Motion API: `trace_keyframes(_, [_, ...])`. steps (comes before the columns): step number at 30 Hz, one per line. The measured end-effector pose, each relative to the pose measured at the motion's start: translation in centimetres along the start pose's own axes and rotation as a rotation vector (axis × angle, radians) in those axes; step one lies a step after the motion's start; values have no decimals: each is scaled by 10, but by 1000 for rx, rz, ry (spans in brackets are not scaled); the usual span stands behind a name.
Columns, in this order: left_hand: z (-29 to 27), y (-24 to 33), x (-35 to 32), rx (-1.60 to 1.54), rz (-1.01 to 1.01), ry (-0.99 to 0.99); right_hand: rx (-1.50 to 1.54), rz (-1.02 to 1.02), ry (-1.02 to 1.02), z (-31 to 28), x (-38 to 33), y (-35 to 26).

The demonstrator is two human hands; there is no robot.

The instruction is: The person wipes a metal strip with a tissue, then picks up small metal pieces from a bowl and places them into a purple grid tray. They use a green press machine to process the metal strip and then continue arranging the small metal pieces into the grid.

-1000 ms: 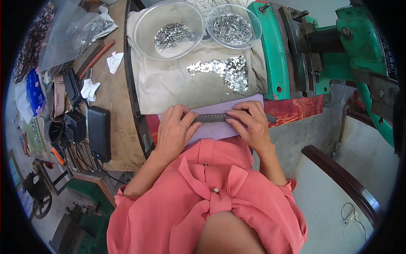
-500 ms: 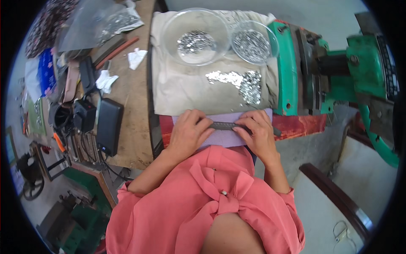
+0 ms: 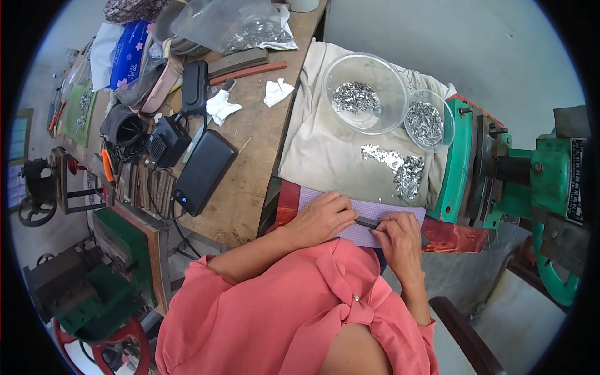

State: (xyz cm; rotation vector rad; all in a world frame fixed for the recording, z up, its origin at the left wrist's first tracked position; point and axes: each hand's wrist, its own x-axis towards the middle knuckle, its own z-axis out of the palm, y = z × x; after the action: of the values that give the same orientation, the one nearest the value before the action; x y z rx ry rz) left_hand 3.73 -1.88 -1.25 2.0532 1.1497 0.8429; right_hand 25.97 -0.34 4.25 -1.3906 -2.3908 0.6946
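Observation:
A narrow dark grey strip (image 3: pixel 367 222) with a row of small marks or slots lies crosswise over a lilac ribbed cloth (image 3: pixel 309 199). At its left end the fingers of my left hand (image 3: pixel 321 220) are closed on it. My right hand (image 3: pixel 400 236) pinches it farther right, and a bit of its end shows past that hand. Just beyond the hands, a pile of small shiny metal pieces (image 3: pixel 409 177) spreads over a beige cloth (image 3: pixel 325 162). Behind the pile stand a large clear plastic tub (image 3: pixel 334 115) and a smaller clear bowl (image 3: pixel 451 125), both holding similar pieces.
A green hand press (image 3: pixel 459 164) stands at the right. To the left, a wooden table (image 3: pixel 259 156) bears a black power bank (image 3: pixel 206 172), white paper scraps (image 3: pixel 278 92), flat bars (image 3: pixel 250 72) and a plastic bag of metal pieces (image 3: pixel 250 31). Green machinery (image 3: pixel 94 300) stands lower left.
The view has swung left, so the tubs and cloth now appear farther right and lower. My hands are closer together, with less of the strip showing between them.

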Motion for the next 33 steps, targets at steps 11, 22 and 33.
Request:
trace_keyframes(11, [-8,1,13,-75,-107,86,1005,463,258,-1,3,15])
trace_keyframes(22, [-14,22,38,-301,-257,107,1859,656,230,2,9,19])
trace_keyframes(33, [-11,34,52,-362,-219,111,2567,477,24,18,1,30])
